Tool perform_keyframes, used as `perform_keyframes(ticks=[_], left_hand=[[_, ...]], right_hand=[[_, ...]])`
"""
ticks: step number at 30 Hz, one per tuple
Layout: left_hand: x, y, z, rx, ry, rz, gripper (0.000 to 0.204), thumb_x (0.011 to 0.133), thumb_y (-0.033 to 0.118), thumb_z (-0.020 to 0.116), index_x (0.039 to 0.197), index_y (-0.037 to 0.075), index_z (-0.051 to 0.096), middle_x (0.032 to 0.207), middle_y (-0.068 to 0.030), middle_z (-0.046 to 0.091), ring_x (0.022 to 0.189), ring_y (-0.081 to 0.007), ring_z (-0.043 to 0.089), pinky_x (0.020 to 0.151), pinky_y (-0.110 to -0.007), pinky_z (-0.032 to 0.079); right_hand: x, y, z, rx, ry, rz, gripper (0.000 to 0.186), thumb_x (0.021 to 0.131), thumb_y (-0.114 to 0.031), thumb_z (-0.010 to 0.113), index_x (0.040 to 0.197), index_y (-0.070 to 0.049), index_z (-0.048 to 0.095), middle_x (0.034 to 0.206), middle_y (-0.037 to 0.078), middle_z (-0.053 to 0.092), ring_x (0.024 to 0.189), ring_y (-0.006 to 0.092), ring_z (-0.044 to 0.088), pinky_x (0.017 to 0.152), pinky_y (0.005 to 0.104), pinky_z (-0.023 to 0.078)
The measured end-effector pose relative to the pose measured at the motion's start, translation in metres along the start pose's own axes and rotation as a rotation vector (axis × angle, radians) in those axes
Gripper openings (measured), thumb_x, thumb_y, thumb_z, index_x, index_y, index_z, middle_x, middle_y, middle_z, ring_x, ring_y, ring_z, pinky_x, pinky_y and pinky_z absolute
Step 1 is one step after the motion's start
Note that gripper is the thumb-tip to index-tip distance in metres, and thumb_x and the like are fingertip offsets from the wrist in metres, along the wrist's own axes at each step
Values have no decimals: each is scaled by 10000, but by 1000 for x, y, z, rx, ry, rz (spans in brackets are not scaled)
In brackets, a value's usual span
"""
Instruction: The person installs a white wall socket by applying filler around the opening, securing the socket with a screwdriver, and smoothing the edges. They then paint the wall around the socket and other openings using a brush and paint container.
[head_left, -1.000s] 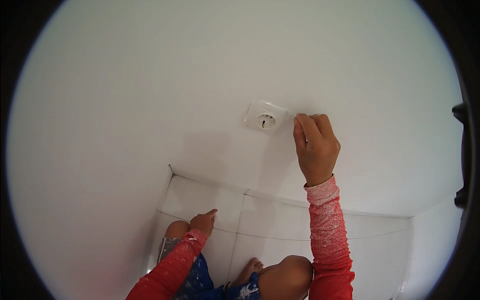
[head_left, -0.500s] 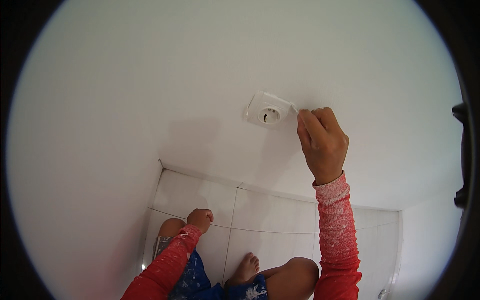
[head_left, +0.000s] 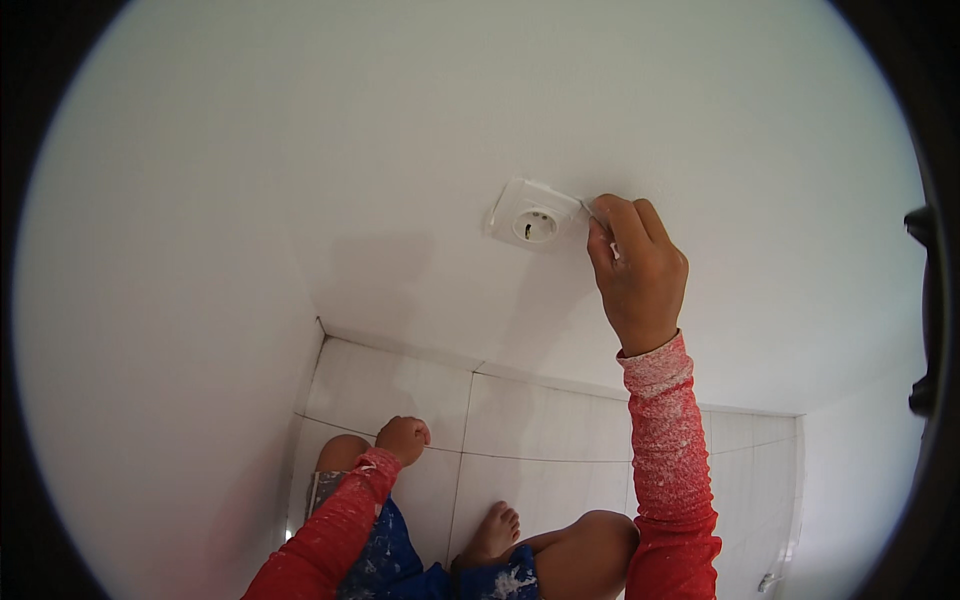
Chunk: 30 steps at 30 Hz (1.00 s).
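A white wall socket (head_left: pixel 520 205) with a square frame and a round recess is set in the white wall. Whitish film or tape clings along its edges. At its right corner a thin whitish strip (head_left: pixel 587 209) stands off the frame, and the thumb and fingers of my right hand (head_left: pixel 640 265) pinch its end. My left hand (head_left: pixel 402 440) is curled closed beside my left knee, well below the socket. Whatever may be inside its fingers is hidden.
Pale floor tiles (head_left: pixel 540 420) with dark joints meet the wall below the socket. My bent legs and bare foot (head_left: pixel 492 530) are on the floor. Another white wall (head_left: pixel 170 330) stands close on the left. A small metallic object (head_left: pixel 768 582) lies at the lower right.
My right hand has shifted slightly up and left, closer to the socket's corner, and its fingers have changed their pinch on the strip. My left hand has hardly moved.
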<state>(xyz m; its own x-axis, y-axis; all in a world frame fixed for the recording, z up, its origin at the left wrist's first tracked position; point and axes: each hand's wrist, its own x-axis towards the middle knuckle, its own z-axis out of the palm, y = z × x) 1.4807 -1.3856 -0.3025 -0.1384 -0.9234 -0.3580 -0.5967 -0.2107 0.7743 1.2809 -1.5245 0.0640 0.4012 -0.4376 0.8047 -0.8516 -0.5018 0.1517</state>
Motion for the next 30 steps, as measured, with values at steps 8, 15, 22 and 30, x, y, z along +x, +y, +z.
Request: perform_keyframes(ticks=[8, 15, 22, 30], left_hand=[[2, -3, 3, 69, -60, 7, 216, 842, 131, 540, 793, 95, 747, 848, -127, 719, 784, -289, 672, 750, -404, 530], [0, -2, 7, 102, -47, 23, 213, 858, 141, 548, 795, 93, 745, 839, -120, 718, 778, -281, 674, 746, -401, 534], [1, -5, 4, 43, -99, -38, 200, 878, 162, 553, 824, 93, 733, 818, -106, 713, 735, -265, 669, 712, -387, 530], [-1, 2, 8, -213, -68, 101, 198, 863, 121, 535, 799, 48, 707, 755, -80, 667, 674, -164, 593, 646, -316, 488]], right_hand=[[-2, -8, 1, -37, -9, 34, 248, 818, 3, 733, 1031, -110, 680, 848, 19, 607, 582, 156, 604, 500, 265, 486], [-5, -11, 5, 152, 84, 141, 242, 809, 30, 673, 1022, -85, 674, 837, 48, 564, 583, 194, 578, 508, 302, 467], [-26, -1, 8, 249, 26, 270, 235, 810, 51, 641, 1014, -62, 671, 845, 63, 585, 599, 199, 589, 539, 304, 478], [-39, 4, 1, 433, 11, 322, 187, 824, 55, 673, 976, -53, 688, 820, 51, 585, 622, 155, 557, 564, 277, 463]])
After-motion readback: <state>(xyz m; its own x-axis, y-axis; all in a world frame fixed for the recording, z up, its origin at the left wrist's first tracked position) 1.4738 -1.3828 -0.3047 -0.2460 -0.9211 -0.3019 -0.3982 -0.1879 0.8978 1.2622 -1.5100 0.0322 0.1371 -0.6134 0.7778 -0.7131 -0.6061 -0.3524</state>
